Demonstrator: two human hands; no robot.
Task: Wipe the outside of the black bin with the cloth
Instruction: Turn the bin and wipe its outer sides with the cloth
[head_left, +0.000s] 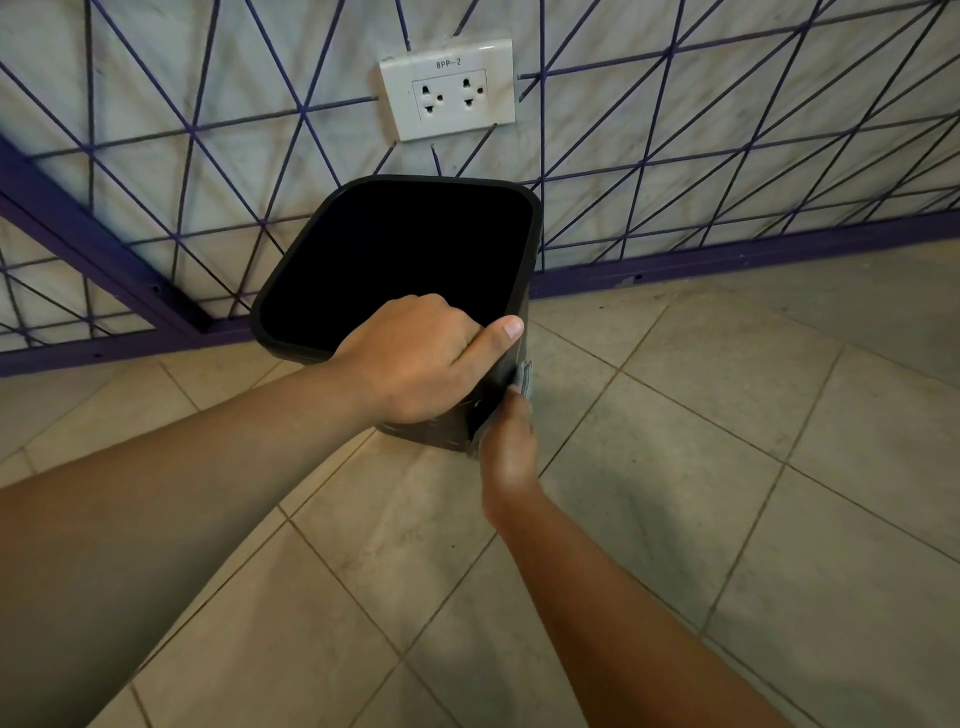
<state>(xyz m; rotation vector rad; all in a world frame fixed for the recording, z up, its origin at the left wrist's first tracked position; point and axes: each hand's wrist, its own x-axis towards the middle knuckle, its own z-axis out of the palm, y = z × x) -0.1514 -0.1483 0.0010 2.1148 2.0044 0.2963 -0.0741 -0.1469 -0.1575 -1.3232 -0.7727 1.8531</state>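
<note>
A person's left hand (415, 358) grips the near rim of the black bin (400, 260), fingers curled inside and thumb laid along the rim's outer edge. The bin stands on the tiled floor (675, 467) just below a white wall socket (449, 88), against a wall with a purple lattice (675, 171). The right hand (509, 441) presses a grey cloth (524, 379) to the bin's right outer side, fingers closed on it.
</note>
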